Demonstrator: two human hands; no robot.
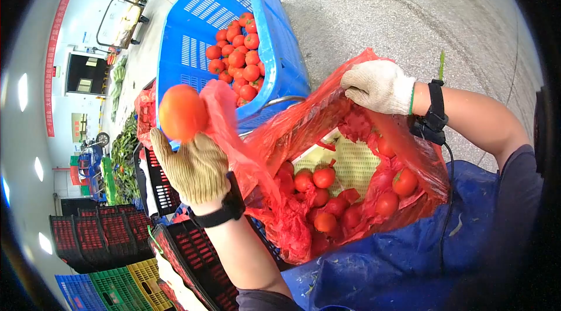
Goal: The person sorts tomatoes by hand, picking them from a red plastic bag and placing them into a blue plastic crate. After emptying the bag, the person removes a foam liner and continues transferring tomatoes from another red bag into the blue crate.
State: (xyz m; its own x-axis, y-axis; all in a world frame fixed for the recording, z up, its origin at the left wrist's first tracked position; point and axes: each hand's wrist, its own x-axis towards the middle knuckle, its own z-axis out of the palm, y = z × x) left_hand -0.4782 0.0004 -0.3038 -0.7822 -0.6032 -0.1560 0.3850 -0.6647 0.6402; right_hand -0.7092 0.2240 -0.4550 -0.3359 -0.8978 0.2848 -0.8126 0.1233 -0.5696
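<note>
My left hand (pixel 197 171), in a knitted work glove, has its fingers around the lower side of a slightly blurred tomato (pixel 183 113). That tomato is raised in front of a blue plastic crate (pixel 286 57), where many tomatoes (pixel 236 57) lie. A flap of red plastic hangs beside the left hand. My right hand (pixel 378 86), gloved too, is closed on the upper edge of the red plastic bag (pixel 298 130). The bag lines a pale yellow perforated container (pixel 347 162); several tomatoes (pixel 323 177) lie inside along its near side, partly covered by plastic.
Blue sheeting (pixel 380 270) covers the area nearest me. Black crates (pixel 196 252) stand at the left, with green and yellow crates (pixel 111 287) below. Leafy vegetables (pixel 125 156) and a hand cart (pixel 125 22) are farther off. Concrete floor (pixel 374 7) stretches beyond the blue crate.
</note>
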